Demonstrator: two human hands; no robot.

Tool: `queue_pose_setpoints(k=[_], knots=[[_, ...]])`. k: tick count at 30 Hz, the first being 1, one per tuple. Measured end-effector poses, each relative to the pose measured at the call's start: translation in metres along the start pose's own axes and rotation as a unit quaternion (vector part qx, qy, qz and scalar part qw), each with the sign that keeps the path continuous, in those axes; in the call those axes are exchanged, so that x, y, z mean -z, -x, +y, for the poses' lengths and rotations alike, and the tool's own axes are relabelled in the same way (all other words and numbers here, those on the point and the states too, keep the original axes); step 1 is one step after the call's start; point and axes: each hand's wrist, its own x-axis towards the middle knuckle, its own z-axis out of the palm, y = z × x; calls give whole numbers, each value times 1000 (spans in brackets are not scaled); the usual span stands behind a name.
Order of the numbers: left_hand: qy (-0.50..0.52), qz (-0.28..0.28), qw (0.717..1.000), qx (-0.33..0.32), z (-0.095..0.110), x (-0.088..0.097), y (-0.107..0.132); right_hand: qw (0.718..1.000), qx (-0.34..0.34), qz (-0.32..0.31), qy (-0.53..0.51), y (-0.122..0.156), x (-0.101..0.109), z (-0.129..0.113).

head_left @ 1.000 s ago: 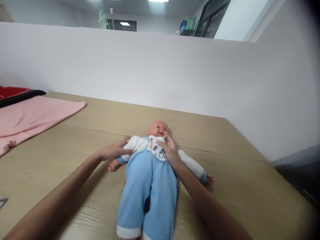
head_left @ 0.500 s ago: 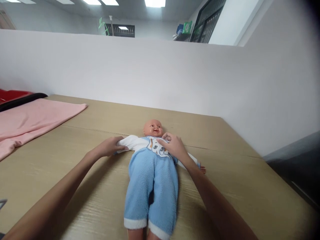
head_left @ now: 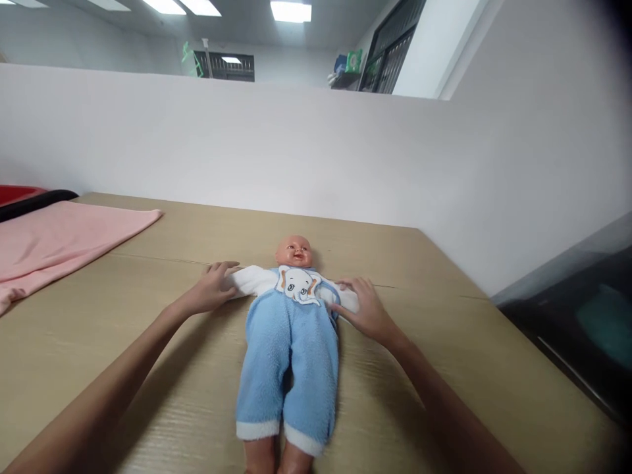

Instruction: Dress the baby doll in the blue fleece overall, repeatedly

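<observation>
A baby doll (head_left: 295,252) lies on its back, head toward the wall. It wears a light blue fleece romper (head_left: 291,349) with white sleeves, white leg cuffs and an elephant face (head_left: 299,286) on the chest. My left hand (head_left: 211,288) is closed around the end of the sleeve (head_left: 251,281) on the left, hiding the doll's hand there. On the other side, my right hand (head_left: 366,309) has its thumb and fingers around the other sleeve (head_left: 347,299), hiding that arm's end. Both bare lower legs show below the cuffs.
The doll is on a wood-coloured table (head_left: 162,368) against a low white wall (head_left: 222,145). At the left lie a pink cloth (head_left: 64,240) and, behind it, a red container (head_left: 17,193) beside a black padded edge (head_left: 42,203). A dark object (head_left: 557,336) stands off the table's right edge.
My right hand has moved from the doll's chest out to the sleeve on the right, uncovering the elephant face. My left hand stays at the left sleeve. The view has shifted slightly.
</observation>
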Motion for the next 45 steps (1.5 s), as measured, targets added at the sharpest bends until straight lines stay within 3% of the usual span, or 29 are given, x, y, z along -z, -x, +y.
queue_pose_setpoints(k=[2,5,8,11,14,17,21,25,30,35,41,45], knots=[[-14,20,999,-43,22,-7,2,1000,2,-3,24,25,15,20],[26,18,988,-150,75,-25,3,1000,-9,-16,25,58,31,45],[57,-28,965,-256,126,-57,-7,998,-59,-13,6,75,37,57],[31,-70,954,-291,150,-95,-30,994,-109,-8,-27,77,36,54],[7,-106,958,-267,153,-124,-53,983,-153,17,-98,74,31,44],[37,-103,956,-273,147,-135,-62,964,-177,68,-184,68,25,35],[22,-87,943,-319,141,-133,-52,943,-130,132,-275,46,14,27],[-9,-72,930,-360,141,-127,-40,937,-85,165,-294,12,-3,21],[33,-38,899,-435,137,-124,-37,949,-31,159,-271,-14,-29,6],[77,33,874,-478,130,-121,-33,966,33,136,-219,-10,-50,-3],[188,13,897,-401,135,-120,-37,978,105,115,-136,0,-44,-4],[285,-62,893,-342,139,-117,-42,980,160,77,-92,2,-29,-6]])
